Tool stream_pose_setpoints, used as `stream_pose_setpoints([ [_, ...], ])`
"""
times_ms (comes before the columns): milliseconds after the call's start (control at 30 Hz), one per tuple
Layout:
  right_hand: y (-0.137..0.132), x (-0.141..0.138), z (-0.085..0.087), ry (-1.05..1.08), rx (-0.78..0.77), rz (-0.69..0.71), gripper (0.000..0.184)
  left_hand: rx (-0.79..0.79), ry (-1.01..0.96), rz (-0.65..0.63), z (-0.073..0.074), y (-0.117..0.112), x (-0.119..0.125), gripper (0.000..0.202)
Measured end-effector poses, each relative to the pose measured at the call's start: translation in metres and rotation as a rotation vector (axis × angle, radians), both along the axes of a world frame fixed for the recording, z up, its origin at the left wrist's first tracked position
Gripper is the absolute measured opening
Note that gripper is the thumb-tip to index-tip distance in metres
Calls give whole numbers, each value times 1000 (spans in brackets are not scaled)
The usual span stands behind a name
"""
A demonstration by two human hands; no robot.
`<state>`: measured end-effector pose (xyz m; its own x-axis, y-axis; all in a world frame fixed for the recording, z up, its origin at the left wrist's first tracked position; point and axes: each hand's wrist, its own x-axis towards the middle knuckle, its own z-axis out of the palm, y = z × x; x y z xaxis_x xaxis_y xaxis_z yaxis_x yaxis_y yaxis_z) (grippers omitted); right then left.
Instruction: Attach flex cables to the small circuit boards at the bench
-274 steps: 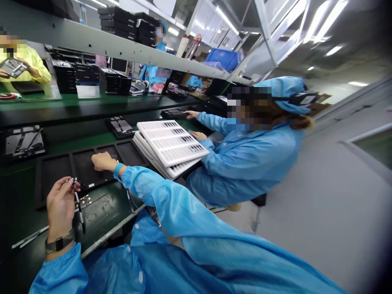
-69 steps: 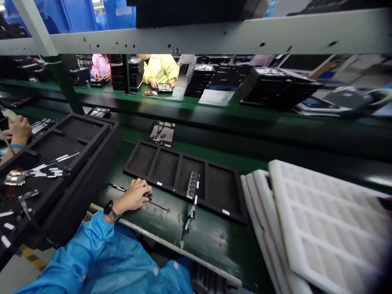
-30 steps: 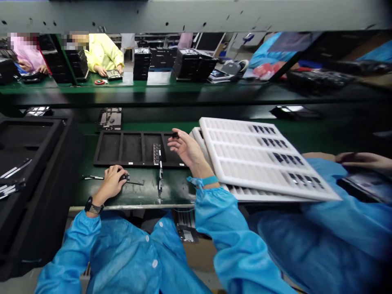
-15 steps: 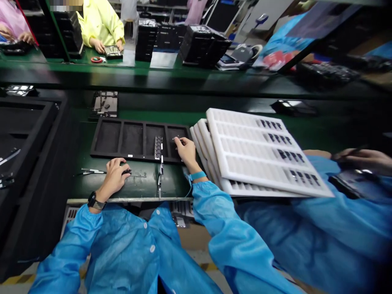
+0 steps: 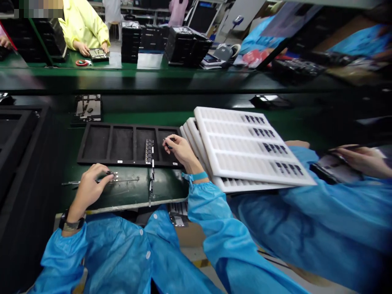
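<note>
My left hand [image 5: 92, 184] hovers above the green bench front, thumb and fingers closed on a small electronic part [image 5: 114, 176] with bright metal spots. Beneath it lies a thin metal tool [image 5: 128, 180], perhaps tweezers, partly hidden by the hand. Over the right compartment of the black foam tray [image 5: 102, 161], my right hand [image 5: 182, 152] pinches a tiny dark piece [image 5: 170, 141], too small to name. A row of small metallic components [image 5: 149, 151] stands in the neighbouring compartment. From the tray's front rim a narrow flex strip [image 5: 151, 183] runs toward the bench edge.
White slotted trays [image 5: 211, 149], stacked askew, hold black parts at right. Large black foam trays [image 5: 33, 163] rise at left. A phone-like device [image 5: 88, 108] lies behind the tray. Beside me a co-worker's hand [image 5: 364, 159] holds a device; across, a person in yellow [image 5: 82, 24] works.
My left hand has moved left and toward me, lifting the small part off the bench. My right hand has shifted slightly left over the tray, still pinching. The camera view has swung right.
</note>
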<state>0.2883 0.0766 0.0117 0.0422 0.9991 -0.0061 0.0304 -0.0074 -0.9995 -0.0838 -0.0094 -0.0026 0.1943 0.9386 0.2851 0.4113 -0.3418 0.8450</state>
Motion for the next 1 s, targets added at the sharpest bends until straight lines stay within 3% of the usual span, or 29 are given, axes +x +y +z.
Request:
stream_pose_setpoints([
  [100,12,-18,7,49,-10,135,55,-48,-174,134,32,2,1,11],
  [167,21,-31,7,69,-10,212,53,-86,-306,206,49,7,8,22],
  [300,33,-50,-2,58,-16,299,50,-185,-517,165,63,30,29,38],
  [433,30,-59,-10,0,-56,369,43,-332,-634,79,53,61,55,35],
  [633,20,-63,-13,-140,-12,386,37,-507,-674,-12,22,95,94,33],
  [800,13,-66,-11,-158,0,413,37,-524,-671,-39,3,102,105,32],
  [1000,8,-71,-11,-213,-33,412,35,-562,-705,-35,-4,101,104,38],
])
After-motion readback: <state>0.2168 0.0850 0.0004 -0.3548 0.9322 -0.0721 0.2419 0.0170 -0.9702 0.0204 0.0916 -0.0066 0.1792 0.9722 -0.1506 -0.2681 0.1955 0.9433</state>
